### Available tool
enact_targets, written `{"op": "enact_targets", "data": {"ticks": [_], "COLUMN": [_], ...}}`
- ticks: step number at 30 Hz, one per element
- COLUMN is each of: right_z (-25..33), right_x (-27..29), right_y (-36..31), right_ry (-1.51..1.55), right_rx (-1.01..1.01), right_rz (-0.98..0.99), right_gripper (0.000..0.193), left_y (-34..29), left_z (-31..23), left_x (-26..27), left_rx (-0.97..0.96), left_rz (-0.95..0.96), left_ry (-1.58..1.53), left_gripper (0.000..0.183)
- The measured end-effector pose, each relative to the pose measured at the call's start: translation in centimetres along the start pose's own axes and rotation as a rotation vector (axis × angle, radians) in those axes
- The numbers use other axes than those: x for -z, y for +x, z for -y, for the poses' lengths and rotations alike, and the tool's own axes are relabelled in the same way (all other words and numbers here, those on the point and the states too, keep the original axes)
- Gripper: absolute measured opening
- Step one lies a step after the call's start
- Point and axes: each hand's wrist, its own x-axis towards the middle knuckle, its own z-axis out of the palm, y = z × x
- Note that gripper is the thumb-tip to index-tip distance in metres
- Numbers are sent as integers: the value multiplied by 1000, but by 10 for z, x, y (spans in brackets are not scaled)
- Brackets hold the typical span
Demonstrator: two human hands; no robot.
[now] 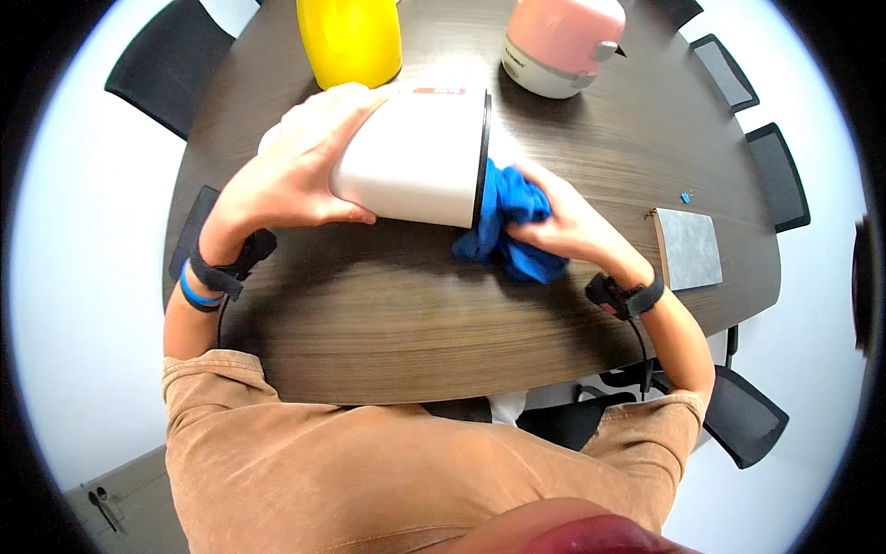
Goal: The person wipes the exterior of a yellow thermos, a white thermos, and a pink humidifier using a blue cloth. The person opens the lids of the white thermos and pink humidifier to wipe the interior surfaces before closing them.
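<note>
My left hand (pixel 305 166) wraps round the rounded end of a white, smooth-sided appliance (pixel 415 157), held tipped on its side above the table. Its flat end, edged in black, faces right; its exact kind I cannot make out. In my right hand (pixel 572 222) is a bunched blue cloth (pixel 512 222), pressed against that black-edged end. Part of the cloth hangs down below the edge. Both of my wrists carry black straps with small devices.
Behind the white appliance stands a yellow rounded container (pixel 351 42). Farther right is a pink and white appliance (pixel 563 46) with a side latch. A grey notebook (pixel 688 247) and a small blue scrap (pixel 686 198) lie on the dark wooden table (pixel 415 323). Black chairs (pixel 778 175) surround it.
</note>
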Motion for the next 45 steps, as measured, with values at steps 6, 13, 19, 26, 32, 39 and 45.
{"op": "enact_targets", "data": {"ticks": [6, 13, 19, 26, 32, 39, 45], "right_z": [-22, -89, -107, -114, -114, -135, -128], "right_x": [36, 78, 111, 128, 126, 127, 124], "right_y": [-23, -7, 11, 15, 11, 9, 8], "right_ry": [-777, -996, -842, -719, -699, -694, -703], "right_rx": [75, -362, -453, -455, -474, -413, -387], "right_rz": [-90, -174, -133, -146, -198, -252, -263], "right_gripper": [52, 42, 52, 50, 51, 46, 46], "left_y": [-2, 7, 40, 89, 115, 138, 157], "left_z": [-14, -66, -91, -120, -158, -174, -135], "left_x": [-3, -4, 5, -8, -36, -46, -52], "left_rx": [-14, 122, -70, -181, -287, -387, -300], "left_rz": [-125, -51, 31, 161, 342, 432, 458], "left_ry": [132, 419, 877, 1097, 1385, 1416, 1409], "left_gripper": [121, 129, 128, 127, 103, 90, 89]}}
